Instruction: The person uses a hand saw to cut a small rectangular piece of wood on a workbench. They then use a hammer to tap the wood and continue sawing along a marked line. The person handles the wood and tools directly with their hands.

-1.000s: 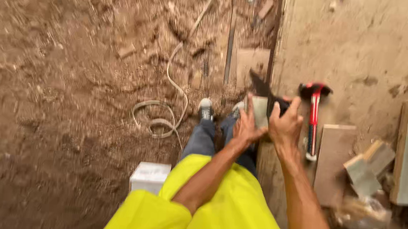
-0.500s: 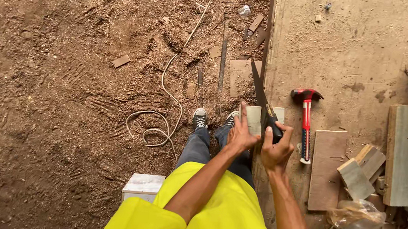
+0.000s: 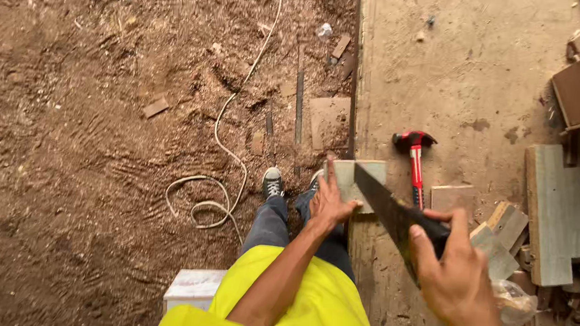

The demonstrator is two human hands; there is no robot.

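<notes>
Now a small pale wood block (image 3: 361,182) is pressed flat at the edge of the bench (image 3: 476,81) by the left hand (image 3: 328,204), whose fingers are spread over its near side. A handsaw (image 3: 393,216) is gripped by the right hand (image 3: 457,269), closed around the handle, and its dark blade is laid across the block just right of the left hand. For a clean cut, the fingers should be kept away from the teeth, the block should be held firmly, and long light strokes are advised. A red hammer (image 3: 414,159) lies just beyond the right hand, and wood offcuts (image 3: 558,212) are piled to its right.
</notes>
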